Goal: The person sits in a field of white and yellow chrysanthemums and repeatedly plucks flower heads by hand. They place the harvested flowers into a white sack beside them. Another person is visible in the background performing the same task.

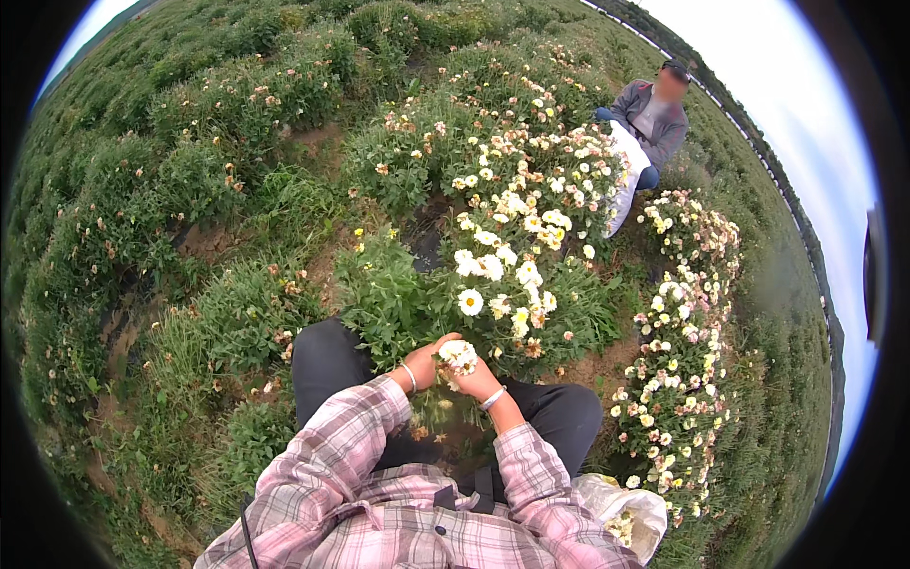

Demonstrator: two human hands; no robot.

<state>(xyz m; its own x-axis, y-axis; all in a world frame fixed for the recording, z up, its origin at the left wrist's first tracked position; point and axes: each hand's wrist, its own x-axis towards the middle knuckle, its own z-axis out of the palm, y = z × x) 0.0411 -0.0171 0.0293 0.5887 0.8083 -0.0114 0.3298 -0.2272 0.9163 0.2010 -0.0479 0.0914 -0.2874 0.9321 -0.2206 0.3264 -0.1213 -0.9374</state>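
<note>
My right hand holds a small bunch of cream-white chrysanthemum heads, some with browned petals, between my knees. Close against the bunch is my left hand, its fingers partly hidden behind the flowers and leaves. Whether it grips a stem I cannot tell. Just beyond both hands grows a leafy chrysanthemum bush with open white blooms. One white bloom with a yellow centre faces up near my hands.
At my right side an open white sack has picked flower heads in it. Another person sits farther off with a white sack. A flowering row runs along the right. Bare soil shows between plants.
</note>
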